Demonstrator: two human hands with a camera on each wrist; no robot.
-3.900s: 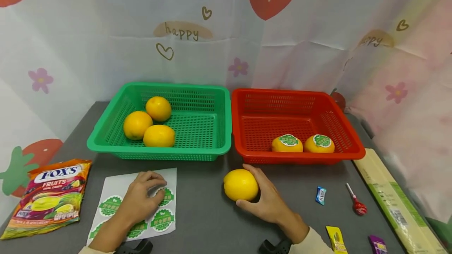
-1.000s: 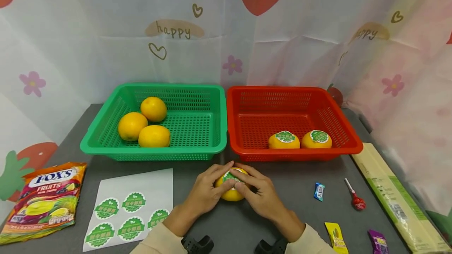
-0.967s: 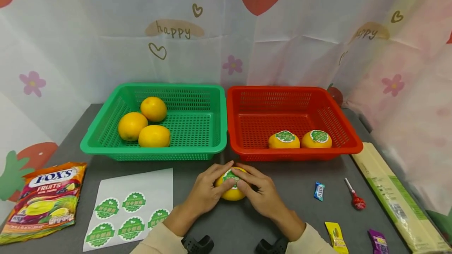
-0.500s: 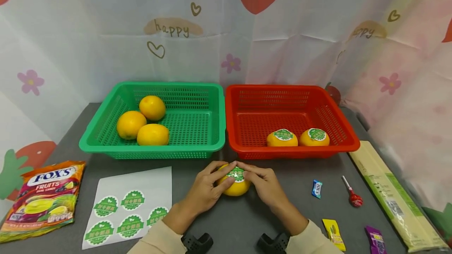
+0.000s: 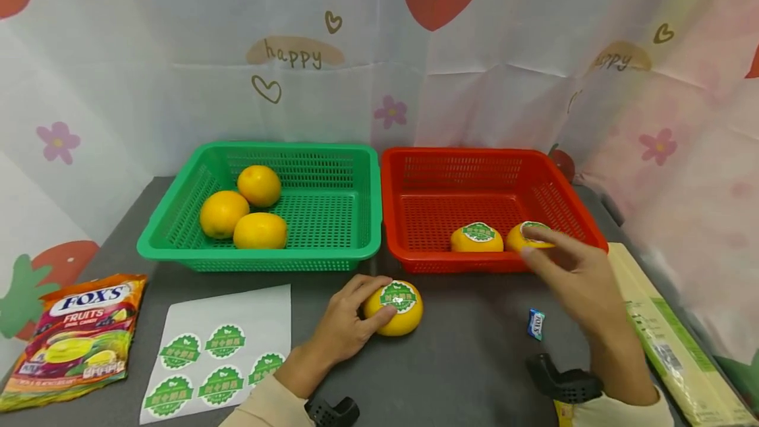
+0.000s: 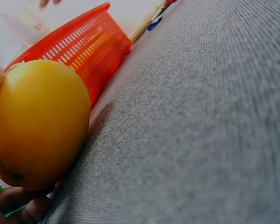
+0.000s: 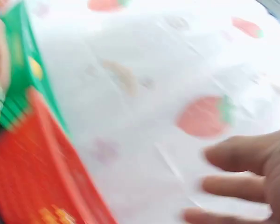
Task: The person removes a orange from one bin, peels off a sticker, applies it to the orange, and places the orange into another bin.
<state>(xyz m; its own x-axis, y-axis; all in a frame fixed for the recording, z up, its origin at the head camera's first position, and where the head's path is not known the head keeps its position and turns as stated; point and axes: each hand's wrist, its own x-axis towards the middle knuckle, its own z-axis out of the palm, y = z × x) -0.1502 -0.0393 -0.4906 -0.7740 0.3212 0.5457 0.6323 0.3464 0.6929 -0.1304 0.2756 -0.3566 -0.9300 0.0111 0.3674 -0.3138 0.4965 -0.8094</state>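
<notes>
My left hand [image 5: 346, 325] holds an orange [image 5: 406, 321] on the table from its left side, thumb in front and fingers behind. A round green and white sticker [image 5: 398, 296] lies on the orange's top. In the left wrist view the orange [image 6: 42, 123] shows a bare side. My right hand [image 5: 578, 282], fingers spread and holding nothing, is over the front right of the red basket [image 5: 456, 262]. It partly covers one stickered orange [image 5: 518, 238] in that basket. A second stickered orange [image 5: 474, 242] sits beside it. The right wrist view shows the right hand [image 7: 247, 172] blurred.
At back left, a green basket [image 5: 320, 256] holds three plain oranges [image 5: 261, 230]. A sticker sheet [image 5: 255, 312] lies left of my left hand, beside a candy bag [image 5: 77, 341]. A small blue candy [image 5: 536, 324] and a long beige packet [image 5: 676, 341] lie at right.
The left hand went from the sticker sheet to the orange, which now bears a sticker. Both hands touched it; then the right hand let go and moved right, over the red basket.
</notes>
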